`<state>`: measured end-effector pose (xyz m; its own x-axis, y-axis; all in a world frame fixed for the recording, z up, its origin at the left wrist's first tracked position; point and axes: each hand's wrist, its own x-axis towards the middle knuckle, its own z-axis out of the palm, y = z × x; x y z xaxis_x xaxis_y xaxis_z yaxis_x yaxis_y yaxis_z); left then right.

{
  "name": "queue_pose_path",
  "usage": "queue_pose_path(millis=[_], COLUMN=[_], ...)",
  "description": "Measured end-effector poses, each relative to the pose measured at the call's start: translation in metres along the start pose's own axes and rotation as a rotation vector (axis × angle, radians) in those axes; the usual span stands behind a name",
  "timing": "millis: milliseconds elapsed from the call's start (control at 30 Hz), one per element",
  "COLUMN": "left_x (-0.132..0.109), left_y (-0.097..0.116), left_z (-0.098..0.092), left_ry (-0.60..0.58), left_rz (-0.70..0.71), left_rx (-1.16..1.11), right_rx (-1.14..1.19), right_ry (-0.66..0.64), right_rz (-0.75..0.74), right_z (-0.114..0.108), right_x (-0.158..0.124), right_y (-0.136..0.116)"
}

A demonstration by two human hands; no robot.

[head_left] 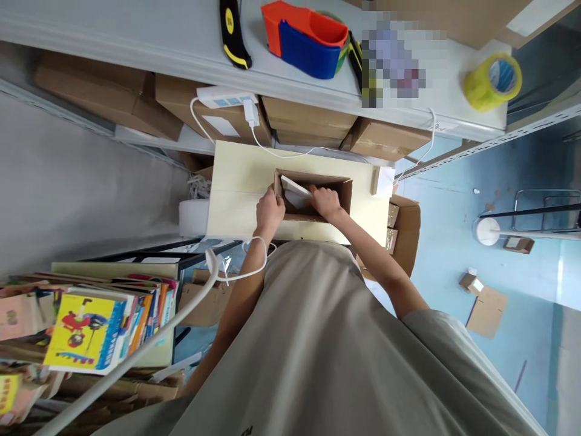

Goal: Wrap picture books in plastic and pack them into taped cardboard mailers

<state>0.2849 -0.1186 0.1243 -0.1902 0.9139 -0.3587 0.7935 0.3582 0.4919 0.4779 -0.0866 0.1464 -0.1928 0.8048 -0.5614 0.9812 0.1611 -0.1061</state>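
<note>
An open cardboard box (347, 197) stands on the pale yellow tabletop (236, 181). My left hand (270, 211) grips the box's left wall, fingers closed around its edge. Inside the box a flat white item (296, 192) leans at a slant. My right hand (325, 201) reaches into the box from the right and holds the item's right end, fingers bent; the fingertips are partly hidden.
A small white box (383, 181) sits at the table's right end. Behind, a shelf (181, 45) bears a cutter (233, 36), an orange and blue tape dispenser (308, 42) and yellow tape (483, 85). A white cable (285, 151) crosses the table's back. Books (86, 330) lie left.
</note>
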Motion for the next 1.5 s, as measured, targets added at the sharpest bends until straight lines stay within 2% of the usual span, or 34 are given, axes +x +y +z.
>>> queue_pose_path(millis=[167, 300, 367, 467, 533, 600, 667, 800, 967, 1067, 1133, 1333, 1500], left_x=[-0.008, -0.013, -0.015, -0.017, -0.017, -0.016, -0.016, -0.015, -0.007, 0.000, 0.002, 0.003, 0.005], left_y=[-0.010, -0.012, -0.011, -0.011, -0.013, -0.015, -0.015, -0.014, -0.018, -0.024, -0.025, -0.016, -0.006], left_z=[-0.001, 0.002, 0.002, 0.001, -0.001, -0.001, 0.000, 0.001, -0.007, -0.011, -0.011, -0.011, -0.014], left_ry=[0.123, 0.164, 0.167, 0.144, 0.119, 0.086, 0.033, -0.122, -0.294, -0.387, -0.400, -0.381, -0.286], left_rz=[0.203, 0.288, 0.320, 0.378, 0.419, 0.463, 0.513, 0.599, 0.589, 0.598, 0.592, 0.559, 0.586], left_rx=[-0.137, -0.158, -0.127, -0.083, -0.056, -0.025, 0.009, 0.078, 0.119, 0.132, 0.138, 0.147, 0.095], right_rx=[0.053, 0.089, 0.162, 0.296, 0.417, 0.547, 0.592, 0.394, 0.219, 0.197, 0.196, 0.178, 0.290], right_ry=[0.111, 0.163, 0.303, 0.689, 0.835, 0.787, 0.663, 0.479, 0.275, 0.243, 0.242, 0.256, 0.283], right_rz=[0.041, 0.003, 0.002, 0.139, 0.195, 0.124, 0.011, -0.057, -0.171, -0.222, -0.222, -0.172, -0.207], right_z=[-0.002, 0.009, 0.020, 0.039, 0.053, 0.065, 0.071, 0.067, 0.048, 0.044, 0.044, 0.042, 0.045], right_x=[-0.040, -0.069, -0.078, -0.085, -0.086, -0.085, -0.084, -0.083, -0.092, -0.094, -0.092, -0.082, -0.082], right_y=[0.020, 0.037, 0.047, 0.063, 0.069, 0.067, 0.058, 0.041, 0.050, 0.057, 0.057, 0.048, 0.062])
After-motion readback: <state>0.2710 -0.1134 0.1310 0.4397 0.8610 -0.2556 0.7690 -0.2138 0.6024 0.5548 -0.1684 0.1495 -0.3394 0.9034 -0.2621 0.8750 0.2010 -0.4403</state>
